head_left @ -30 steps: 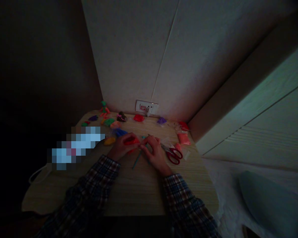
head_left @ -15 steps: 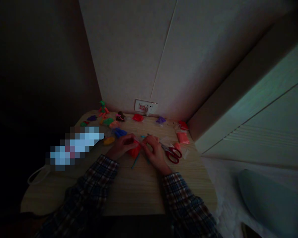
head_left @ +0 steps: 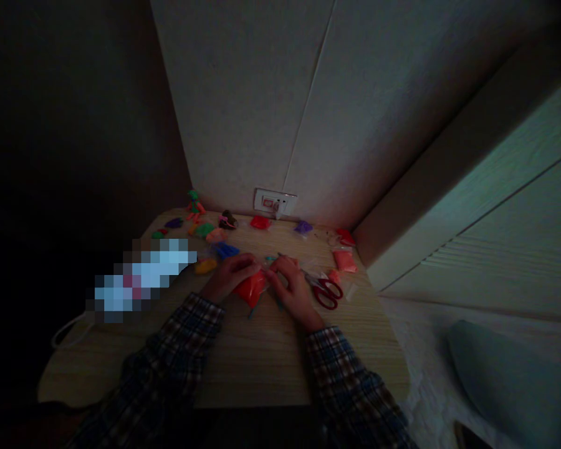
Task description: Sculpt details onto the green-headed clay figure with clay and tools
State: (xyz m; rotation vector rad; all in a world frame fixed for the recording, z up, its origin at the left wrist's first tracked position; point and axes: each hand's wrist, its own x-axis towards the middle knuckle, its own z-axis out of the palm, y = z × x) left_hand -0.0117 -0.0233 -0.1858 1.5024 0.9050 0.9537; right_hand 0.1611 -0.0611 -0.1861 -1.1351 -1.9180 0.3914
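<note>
Between my two hands hangs a small clear plastic bag of red clay (head_left: 251, 289), its top edge pinched from both sides. My left hand (head_left: 230, 275) is closed on the bag's upper left, and my right hand (head_left: 290, 285) is closed on its upper right. A thin teal stick (head_left: 251, 312) lies mostly hidden under the bag. Right beside my right hand rest scissors with dark red handles (head_left: 327, 293), their blades partly covered by that hand. A blue clay bag (head_left: 227, 250) and a yellow clay piece (head_left: 206, 266) lie just beyond my left hand.
Along the table's (head_left: 262, 362) back edge stand a green and orange clay figure (head_left: 194, 206), a red bag (head_left: 260, 222) and a purple bag (head_left: 303, 227). A coral bag (head_left: 345, 260) lies at the right. A pixelated bright object (head_left: 143, 280) occupies the left side. A wall socket (head_left: 275, 202) sits behind.
The red bag has swung into fuller view below my hands and now covers more of the teal stick. Both hands stay nearly in place.
</note>
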